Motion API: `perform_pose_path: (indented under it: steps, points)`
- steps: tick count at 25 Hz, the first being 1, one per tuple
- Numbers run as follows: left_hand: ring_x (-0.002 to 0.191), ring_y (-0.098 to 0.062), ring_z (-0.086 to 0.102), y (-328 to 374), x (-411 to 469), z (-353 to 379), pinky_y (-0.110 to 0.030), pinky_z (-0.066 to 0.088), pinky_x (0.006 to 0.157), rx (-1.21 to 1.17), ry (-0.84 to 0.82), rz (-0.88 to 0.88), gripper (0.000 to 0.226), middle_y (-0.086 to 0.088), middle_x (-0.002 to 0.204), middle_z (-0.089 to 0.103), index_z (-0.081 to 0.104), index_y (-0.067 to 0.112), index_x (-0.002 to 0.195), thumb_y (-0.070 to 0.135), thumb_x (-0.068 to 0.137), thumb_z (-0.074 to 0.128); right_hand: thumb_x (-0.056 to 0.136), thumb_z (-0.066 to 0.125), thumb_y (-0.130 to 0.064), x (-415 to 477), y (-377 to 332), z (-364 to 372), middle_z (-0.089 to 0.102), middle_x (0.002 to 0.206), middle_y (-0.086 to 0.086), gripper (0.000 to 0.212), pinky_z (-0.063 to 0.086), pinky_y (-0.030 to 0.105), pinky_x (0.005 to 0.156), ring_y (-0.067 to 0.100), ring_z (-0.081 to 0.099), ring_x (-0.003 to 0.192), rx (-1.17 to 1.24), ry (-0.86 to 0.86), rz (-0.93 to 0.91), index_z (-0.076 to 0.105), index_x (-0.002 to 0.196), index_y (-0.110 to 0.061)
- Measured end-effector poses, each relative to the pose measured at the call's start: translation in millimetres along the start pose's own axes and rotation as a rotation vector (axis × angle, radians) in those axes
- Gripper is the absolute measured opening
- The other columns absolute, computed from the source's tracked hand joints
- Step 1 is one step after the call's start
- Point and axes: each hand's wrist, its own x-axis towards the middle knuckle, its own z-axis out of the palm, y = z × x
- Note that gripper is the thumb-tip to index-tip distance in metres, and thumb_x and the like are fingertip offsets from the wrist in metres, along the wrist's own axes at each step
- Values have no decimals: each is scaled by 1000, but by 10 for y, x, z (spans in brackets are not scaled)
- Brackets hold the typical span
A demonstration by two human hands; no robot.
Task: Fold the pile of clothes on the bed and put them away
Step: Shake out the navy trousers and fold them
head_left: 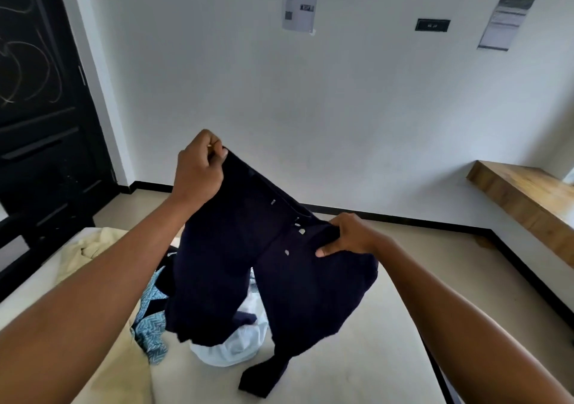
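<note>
A pair of dark navy trousers (236, 267) hangs in the air above the bed (357, 351). My left hand (198, 167) pinches one end of the waistband, raised high. Lower and to the right, my right hand (348, 236) grips the other side near the button fly. The trouser legs dangle down, and one touches the mattress. Under them lies the pile: a white garment (230, 347), a teal patterned piece (152, 323) and a cream garment (90, 245) at the far left.
A black door (40, 108) stands at the left beyond the bed. A wooden bench (528, 198) runs along the right wall. Papers and a small black sign hang on the white wall (310, 108) ahead. Beige floor lies beyond the bed's far edge.
</note>
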Motion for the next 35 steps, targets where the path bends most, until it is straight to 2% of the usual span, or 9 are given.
perform_pose_path:
  steps: [5,8,13,18,20,23,28,32,35]
  points:
    - [65,-5,55,278,293,-85,-12,45,67,-10,83,36,23,2,82,66,60,25,118,11,101,56,68,93,-37,113,572,-114,71,71,-5,28,51,32,71,8,64,68,-206,-122,95,68,69,-25]
    - [94,-6,63,129,453,-315,-10,44,83,153,146,-8,20,4,103,72,70,19,108,13,103,52,82,88,-23,99,634,-440,74,68,5,19,57,32,66,15,69,66,225,227,89,75,79,-10]
    - [84,-19,54,-207,417,-525,-30,39,67,329,119,-242,20,-7,100,64,61,14,105,18,108,41,97,73,-27,240,139,-865,80,101,3,17,64,40,86,22,77,99,845,529,-53,78,105,-13]
    - [92,-19,72,101,463,-835,-33,58,81,-441,-91,-386,38,-4,98,75,74,14,109,44,85,79,104,62,-30,376,-291,-1251,76,116,14,31,62,39,89,27,74,105,1226,673,-223,73,115,-3]
    - [95,-23,75,146,506,-1019,-33,62,81,-437,-280,-410,65,-10,103,78,79,13,104,52,55,97,102,66,-31,403,-391,-1411,74,109,16,31,62,41,87,31,71,100,1205,648,-243,72,109,-1]
    - [96,-27,75,96,534,-1128,-36,62,83,-300,-249,-380,84,-13,102,79,81,11,98,63,34,99,100,69,-29,336,-462,-1452,75,109,19,37,61,41,89,37,71,106,1063,568,-218,72,111,6]
    - [71,-17,75,416,544,-1457,-27,62,64,-589,-333,-289,18,-10,82,77,81,8,85,23,78,74,103,55,-21,-87,-659,-1705,78,100,10,31,63,32,80,22,75,92,1257,319,-368,81,94,-9]
    - [79,-25,73,199,776,-1175,-35,60,67,-318,-70,-608,20,-16,93,76,75,6,84,19,75,87,91,73,-10,375,-867,-1671,77,100,16,9,61,31,65,27,72,82,1070,432,32,77,95,-3]
    - [83,-25,69,24,778,-866,-33,56,66,-339,192,-759,20,-16,101,72,66,6,88,9,82,84,76,80,-10,753,-1001,-1550,71,98,21,26,55,38,67,30,66,81,973,653,195,71,96,3]
